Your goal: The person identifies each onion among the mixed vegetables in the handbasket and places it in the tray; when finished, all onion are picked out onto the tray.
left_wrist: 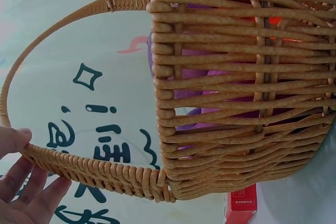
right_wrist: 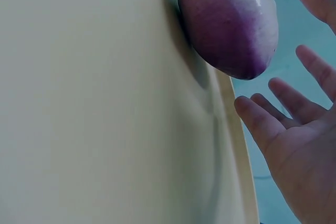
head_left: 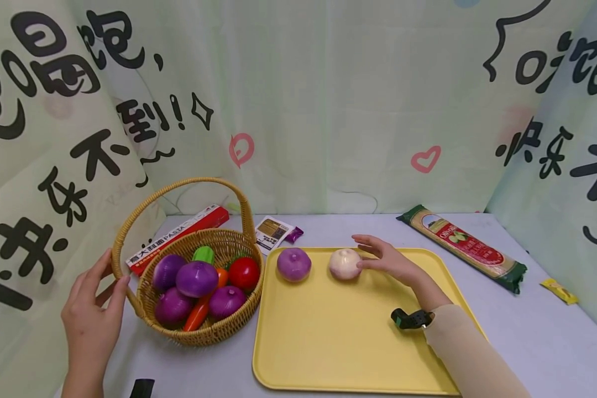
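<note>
A small black object [head_left: 142, 388] lies at the very bottom edge of the head view, on the pale tabletop [head_left: 537, 331] just beside the person's left forearm. Left hand [head_left: 90, 315]: raised at the left side of the wicker basket [head_left: 206, 331], fingers extended and loosely spread; in the left wrist view the thumb and fingertips [left_wrist: 31, 182] touch the base of the basket handle [left_wrist: 79, 169] without curling round it. Basket contents: several purple onions [head_left: 197, 278], a red tomato [head_left: 244, 273], an orange carrot [head_left: 199, 313] and a green item [head_left: 204, 254]. Right hand [head_left: 385, 260]: stretched over the far part of the yellow tray [head_left: 338, 342], fingers straight and spread, holding nothing; in the head view the fingertips lie against the right side of the pale onion [head_left: 345, 263], while in the right wrist view the open palm [right_wrist: 304, 145] stands just beside an onion [right_wrist: 231, 22] resting on the tray surface [right_wrist: 105, 103], and actual contact cannot be told there. A black band with a wrist camera [head_left: 410, 319] sits on the right wrist, above a light sleeve [head_left: 470, 354]. A purple onion [head_left: 294, 263] rests on the tray to the left of the pale one, apart from it and near the basket. Behind the basket: a red and white pasta box [head_left: 179, 237] and a small packet [head_left: 273, 232]. To the right of the tray: a long pasta bag [head_left: 462, 246] lying at a slant, and a small yellow wrapper [head_left: 559, 291] near the printed curtain [head_left: 328, 99]
</note>
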Demonstrator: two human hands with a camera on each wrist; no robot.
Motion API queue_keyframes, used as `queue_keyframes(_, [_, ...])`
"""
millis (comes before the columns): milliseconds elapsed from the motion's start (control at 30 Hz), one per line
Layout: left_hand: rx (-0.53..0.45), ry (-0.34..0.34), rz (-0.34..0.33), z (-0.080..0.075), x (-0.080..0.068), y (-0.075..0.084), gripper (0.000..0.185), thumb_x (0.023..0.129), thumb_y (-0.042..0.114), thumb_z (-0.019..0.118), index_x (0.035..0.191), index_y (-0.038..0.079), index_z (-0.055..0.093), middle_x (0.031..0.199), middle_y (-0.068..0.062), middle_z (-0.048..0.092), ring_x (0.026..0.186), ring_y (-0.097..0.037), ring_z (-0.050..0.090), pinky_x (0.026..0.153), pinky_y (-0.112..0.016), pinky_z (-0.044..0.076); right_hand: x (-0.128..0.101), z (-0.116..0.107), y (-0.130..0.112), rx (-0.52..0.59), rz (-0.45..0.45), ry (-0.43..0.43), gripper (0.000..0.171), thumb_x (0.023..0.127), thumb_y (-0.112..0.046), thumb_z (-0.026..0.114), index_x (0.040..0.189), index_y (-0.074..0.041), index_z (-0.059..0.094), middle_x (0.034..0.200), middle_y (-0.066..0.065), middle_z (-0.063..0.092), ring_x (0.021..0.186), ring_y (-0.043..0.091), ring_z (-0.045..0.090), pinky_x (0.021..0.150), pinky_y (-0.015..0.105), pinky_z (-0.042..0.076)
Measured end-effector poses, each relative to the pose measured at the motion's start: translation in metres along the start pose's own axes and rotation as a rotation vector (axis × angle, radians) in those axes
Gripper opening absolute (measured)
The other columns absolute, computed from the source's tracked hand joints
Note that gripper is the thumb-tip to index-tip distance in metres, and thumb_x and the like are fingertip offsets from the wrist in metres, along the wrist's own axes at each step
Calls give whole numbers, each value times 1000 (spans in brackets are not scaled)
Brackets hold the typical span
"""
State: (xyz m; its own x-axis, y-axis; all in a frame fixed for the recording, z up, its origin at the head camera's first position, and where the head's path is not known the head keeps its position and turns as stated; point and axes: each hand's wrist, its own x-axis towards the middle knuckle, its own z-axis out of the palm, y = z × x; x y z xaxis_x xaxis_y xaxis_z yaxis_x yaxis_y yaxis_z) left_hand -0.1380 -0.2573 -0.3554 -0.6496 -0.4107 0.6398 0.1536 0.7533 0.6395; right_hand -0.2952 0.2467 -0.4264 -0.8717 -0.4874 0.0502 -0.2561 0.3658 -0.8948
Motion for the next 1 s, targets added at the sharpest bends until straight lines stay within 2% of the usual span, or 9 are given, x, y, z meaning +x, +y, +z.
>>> queue_keyframes(200, [0, 1, 11, 0, 1, 0, 57, 85, 4, 67, 137, 23, 51, 112, -14, 59, 101, 20, 42, 77, 9, 32, 0, -4, -3, -8, 10, 27, 68, 89, -19, 65, 146, -6, 30, 152, 22, 27, 140, 41, 25, 113, 61, 26])
queue_keyframes(300, [1, -2, 9, 0, 0, 1, 58, 85, 4, 67, 137, 23, 51, 112, -14, 60, 101, 21, 41, 76, 9, 32, 1, -6, -6, -4, 4, 33, 67, 89, -18, 64, 146, -6, 30, 152, 22, 27, 140, 40, 25, 113, 59, 27])
queue_keyframes(333, [2, -5, 5, 0, 0, 1, 57, 85, 5, 66, 137, 24, 50, 113, -13, 60, 99, 25, 37, 76, 9, 32, 1, -7, -8, -3, -2, 33, 67, 90, -17, 64, 146, -6, 30, 152, 22, 26, 141, 41, 25, 113, 60, 27])
queue_keyframes(567, [12, -16, -22, -1, 1, 3, 57, 87, 8, 65, 138, 28, 49, 115, -13, 60, 99, 25, 36, 75, 10, 32, 5, -10, -21, 1, -25, 35, 67, 90, -18, 63, 147, -10, 29, 154, 16, 27, 142, 39, 23, 112, 59, 28])
queue_keyframes(767, [7, -9, -3, 0, 1, 2, 56, 86, 6, 66, 137, 24, 50, 114, -14, 60, 99, 25, 36, 76, 10, 32, 9, -10, -29, -3, -13, 45, 67, 90, -20, 64, 147, -11, 30, 154, 13, 28, 142, 36, 24, 113, 58, 28])
queue_keyframes(1000, [9, -14, -9, 0, 0, 2, 57, 87, 7, 66, 137, 27, 50, 114, -13, 60, 99, 25, 37, 75, 10, 32, 13, -9, -34, -2, -16, 40, 66, 90, -19, 62, 147, -9, 29, 154, 14, 28, 142, 36, 24, 113, 58, 28])
